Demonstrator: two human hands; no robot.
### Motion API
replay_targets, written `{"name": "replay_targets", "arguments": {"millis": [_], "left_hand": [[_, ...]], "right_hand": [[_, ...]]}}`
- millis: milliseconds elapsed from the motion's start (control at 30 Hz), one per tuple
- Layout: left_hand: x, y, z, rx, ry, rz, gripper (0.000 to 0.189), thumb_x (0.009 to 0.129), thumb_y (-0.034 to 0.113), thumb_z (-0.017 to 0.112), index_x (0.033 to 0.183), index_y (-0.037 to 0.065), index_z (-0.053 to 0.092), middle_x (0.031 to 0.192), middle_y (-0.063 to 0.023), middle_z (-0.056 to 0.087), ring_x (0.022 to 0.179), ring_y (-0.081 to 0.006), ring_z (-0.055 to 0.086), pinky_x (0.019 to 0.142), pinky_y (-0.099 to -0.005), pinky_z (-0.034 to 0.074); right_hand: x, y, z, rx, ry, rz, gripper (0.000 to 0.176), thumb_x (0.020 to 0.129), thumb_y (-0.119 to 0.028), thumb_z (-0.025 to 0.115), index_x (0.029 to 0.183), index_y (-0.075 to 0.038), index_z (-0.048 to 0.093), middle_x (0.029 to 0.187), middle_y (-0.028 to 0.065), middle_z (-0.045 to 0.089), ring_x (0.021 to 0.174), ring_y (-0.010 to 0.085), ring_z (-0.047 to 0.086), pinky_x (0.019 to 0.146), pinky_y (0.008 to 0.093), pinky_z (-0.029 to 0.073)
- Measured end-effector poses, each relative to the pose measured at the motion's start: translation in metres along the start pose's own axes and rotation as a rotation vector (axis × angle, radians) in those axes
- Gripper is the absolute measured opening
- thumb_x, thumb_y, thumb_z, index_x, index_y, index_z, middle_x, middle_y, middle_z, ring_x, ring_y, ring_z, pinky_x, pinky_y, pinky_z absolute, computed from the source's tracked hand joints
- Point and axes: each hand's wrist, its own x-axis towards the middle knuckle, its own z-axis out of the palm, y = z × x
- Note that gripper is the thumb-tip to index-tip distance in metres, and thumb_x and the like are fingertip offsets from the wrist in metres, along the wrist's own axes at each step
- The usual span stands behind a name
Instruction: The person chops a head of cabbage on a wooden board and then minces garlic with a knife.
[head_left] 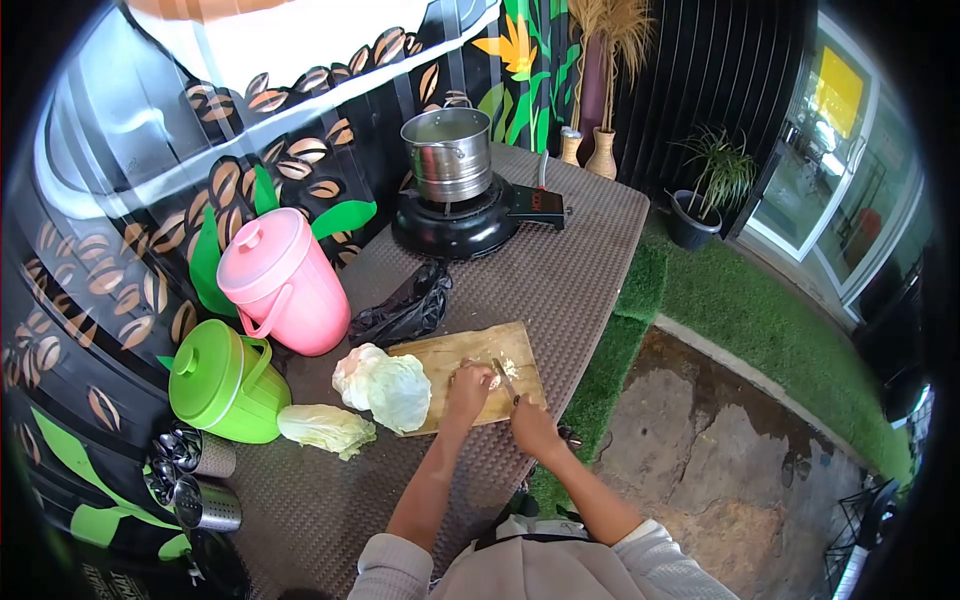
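My right hand [536, 430] grips a small knife [504, 377] by its handle, with the blade pointing away from me over the wooden cutting board [430, 348]. Beside the blade my left hand [469, 390] presses down on the board with fingers curled; whatever they hold is hidden. Finely chopped pale bits [511, 369] lie around the blade, too small to name. Large pale cabbage leaves [400, 390] rest on the board's left end, left of my left hand. A napa cabbage piece [325, 428] lies on the table farther left.
A steel pot [446, 160] stands on a black gas stove [450, 228] at the table's far end. A black plastic bag [410, 307] lies behind the board. Pink [285, 285] and green lidded jugs [225, 385] stand left, near steel utensil holders [207, 503]. The brown woven table [600, 260] ends at right.
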Motion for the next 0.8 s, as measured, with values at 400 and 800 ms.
{"name": "replay_targets", "arguments": {"millis": [400,800], "left_hand": [[0.007,-0.003,-0.004,-0.084,0.005,-0.032,0.008,0.075,0.001,0.063,0.077,0.001,0.07,0.074,-0.0187,0.067,0.071,-0.0334,0.066,0.065,-0.0402,0.051],[-0.004,0.007,-0.013,0.083,0.03,0.208,0.011,0.08,0.008,0.062,0.083,0.004,0.072,0.085,-0.0175,0.067,0.089,-0.034,0.061,0.083,-0.0422,0.048]], "right_hand": [[0.023,0.003,0.009,-0.05,0.019,-0.068,0.03,0.086,-0.01,0.056,0.11,0.004,0.044,0.096,0.0286,0.065,0.092,0.0449,0.065,0.076,0.051,0.054],[0.038,0.004,0.0,-0.033,-0.022,-0.039,0.034,0.085,-0.01,0.056,0.112,0.008,0.044,0.094,0.0299,0.065,0.092,0.0431,0.066,0.077,0.0522,0.053]]}}
